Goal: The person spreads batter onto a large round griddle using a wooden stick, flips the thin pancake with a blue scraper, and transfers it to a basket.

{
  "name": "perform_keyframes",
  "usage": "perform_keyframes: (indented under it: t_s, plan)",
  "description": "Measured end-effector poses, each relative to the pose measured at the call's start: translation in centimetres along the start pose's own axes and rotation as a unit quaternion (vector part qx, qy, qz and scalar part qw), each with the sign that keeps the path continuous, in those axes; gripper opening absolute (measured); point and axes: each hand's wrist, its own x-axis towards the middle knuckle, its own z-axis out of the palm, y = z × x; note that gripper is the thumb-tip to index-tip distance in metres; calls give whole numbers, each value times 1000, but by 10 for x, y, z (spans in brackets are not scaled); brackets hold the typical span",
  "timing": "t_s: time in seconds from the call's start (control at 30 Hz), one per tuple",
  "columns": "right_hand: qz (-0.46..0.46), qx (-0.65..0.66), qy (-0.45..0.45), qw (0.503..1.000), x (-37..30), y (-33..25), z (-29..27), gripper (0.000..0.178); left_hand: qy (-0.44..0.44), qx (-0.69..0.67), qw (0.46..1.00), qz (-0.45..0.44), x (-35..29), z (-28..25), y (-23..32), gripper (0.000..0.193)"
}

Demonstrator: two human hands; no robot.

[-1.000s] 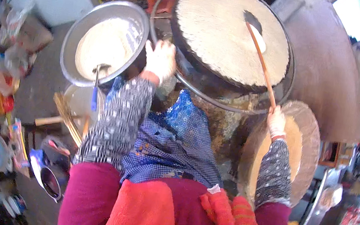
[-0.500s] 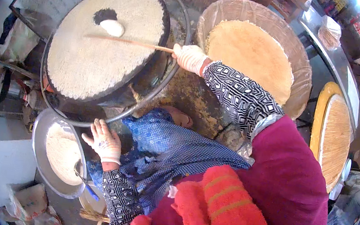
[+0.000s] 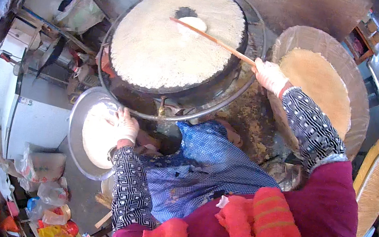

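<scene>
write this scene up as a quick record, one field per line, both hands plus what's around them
left hand: gloved, at the rim of the metal bowl; grip unclear
right hand: gloved, closed around a wooden stick
griddle: round, dark, mostly covered by a pale layer
white lump: on the griddle, stick crossing it
right side: plastic-lined basket

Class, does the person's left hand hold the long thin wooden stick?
No, the right hand grips the long thin wooden stick; the left hand is near the round metal basin.
</scene>
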Motion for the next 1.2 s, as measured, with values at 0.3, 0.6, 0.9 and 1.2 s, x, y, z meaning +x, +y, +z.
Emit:
perform_keyframes:
  t_s: [0.3,0.6,0.9,1.2]
  plan:
    - [-5,-10,-44,999,-10,5,4,23,68,-155,947,274,-85,20,179,58]
    - [10,4,-19,1000,-2,10,10,24,44,-113,961,248,-51,60,160,33]
    - [28,5,-61,998,-6,-4,-4,25,44,-34,982,180,-29,62,89,36]
    - [37,-36,-34,998,-1,21,4,26,31,-117,965,232,-41,51,157,32]
